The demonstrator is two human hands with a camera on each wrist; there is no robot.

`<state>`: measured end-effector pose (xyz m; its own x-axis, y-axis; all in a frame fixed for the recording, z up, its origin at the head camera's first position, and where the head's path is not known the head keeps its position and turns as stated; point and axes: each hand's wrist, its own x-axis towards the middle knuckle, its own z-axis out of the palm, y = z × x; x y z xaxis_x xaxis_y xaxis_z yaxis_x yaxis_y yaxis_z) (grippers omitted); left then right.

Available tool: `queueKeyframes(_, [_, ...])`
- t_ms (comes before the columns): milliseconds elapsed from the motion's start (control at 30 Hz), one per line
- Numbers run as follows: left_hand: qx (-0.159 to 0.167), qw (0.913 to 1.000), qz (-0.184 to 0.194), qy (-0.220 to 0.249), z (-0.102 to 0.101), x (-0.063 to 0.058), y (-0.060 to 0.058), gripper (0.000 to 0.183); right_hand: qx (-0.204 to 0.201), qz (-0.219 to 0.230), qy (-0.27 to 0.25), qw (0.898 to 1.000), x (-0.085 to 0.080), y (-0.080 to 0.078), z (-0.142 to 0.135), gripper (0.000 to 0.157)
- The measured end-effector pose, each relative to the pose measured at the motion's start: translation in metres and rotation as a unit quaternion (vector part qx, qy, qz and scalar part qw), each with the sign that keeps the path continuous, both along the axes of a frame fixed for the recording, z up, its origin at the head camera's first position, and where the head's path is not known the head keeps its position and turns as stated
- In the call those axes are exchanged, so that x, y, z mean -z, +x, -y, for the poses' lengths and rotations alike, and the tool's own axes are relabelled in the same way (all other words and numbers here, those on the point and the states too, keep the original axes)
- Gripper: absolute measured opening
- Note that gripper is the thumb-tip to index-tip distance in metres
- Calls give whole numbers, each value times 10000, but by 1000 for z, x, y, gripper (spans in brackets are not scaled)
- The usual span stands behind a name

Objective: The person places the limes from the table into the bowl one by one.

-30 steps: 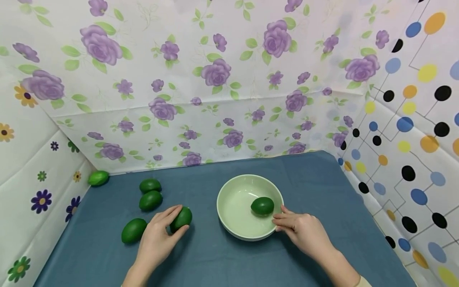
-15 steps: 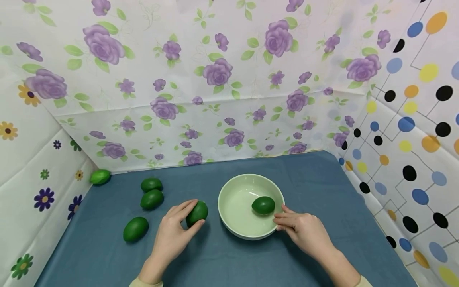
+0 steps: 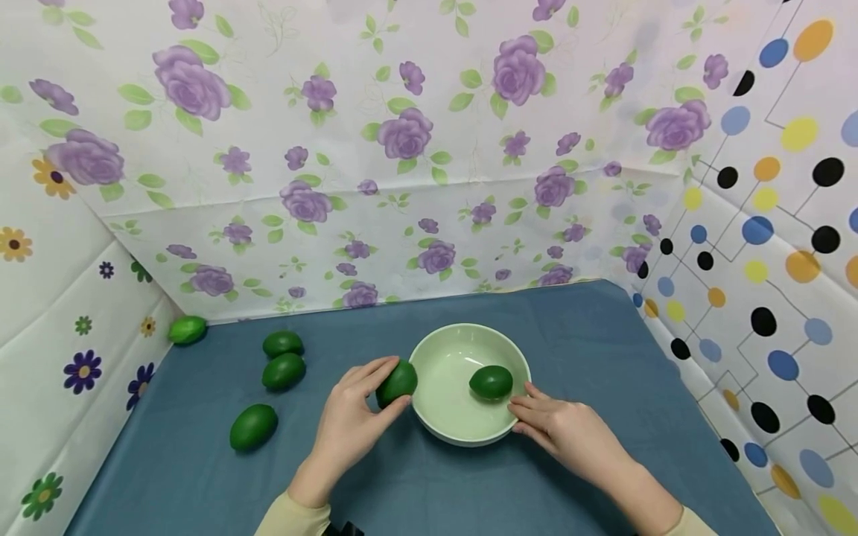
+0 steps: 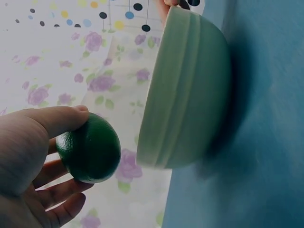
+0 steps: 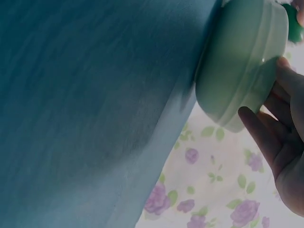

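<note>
The head view shows the left hand (image 3: 351, 417) and the right hand (image 3: 573, 438) on opposite sides of a pale green bowl (image 3: 439, 402). Only this view shows the bowl's interior, where a second lime (image 3: 491, 383) lies toward the right. Here the held lime (image 3: 397, 383) appears to meet the left rim; the left wrist view shows a gap between them, with the fruit above rim level. The right wrist view exposes the bowl's outer wall and the digits placed against it.

Count: one bowl, two hands, six limes. One is held, one is in the bowl, and four rest on the blue tablecloth (image 3: 429, 491): a close-set pair (image 3: 283, 372), a single lime (image 3: 253, 428) nearer the person, and a bright green lime (image 3: 187, 330) at the far left corner.

The held lime is dark green, ovoid and glossy. The left hand, partly closed, grips it between thumb and fingers. The right hand, slightly bent, holds the bowl's right side.
</note>
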<state>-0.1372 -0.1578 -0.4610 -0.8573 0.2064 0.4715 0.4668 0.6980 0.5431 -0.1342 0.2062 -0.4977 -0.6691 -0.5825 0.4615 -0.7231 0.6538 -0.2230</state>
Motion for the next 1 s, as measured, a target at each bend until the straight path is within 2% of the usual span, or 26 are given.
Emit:
queueKeyframes(200, [287,9995,139,-8,-20,-10,-12,58,-3,-209,110,9997,-1,0,3,33])
queueKeyframes(367, [492,9981,345,-148,-37,-12,-23,57,60,-225,187,9996,-3,1,6,31])
queueKeyframes(567, [526,9953,729,-369,-55,-12,-37,58,80,-323,187,9993,-6,1,8,29])
queueKeyframes(800, [568,9873,1178,-904,-74,-10,-57,55,230,-167,31,9996,-5,1,7,27])
queueKeyframes(1000, [646,9765,1507,-1400,-89,-3,-68,49,371,46,-211,9991,0,3,7,27])
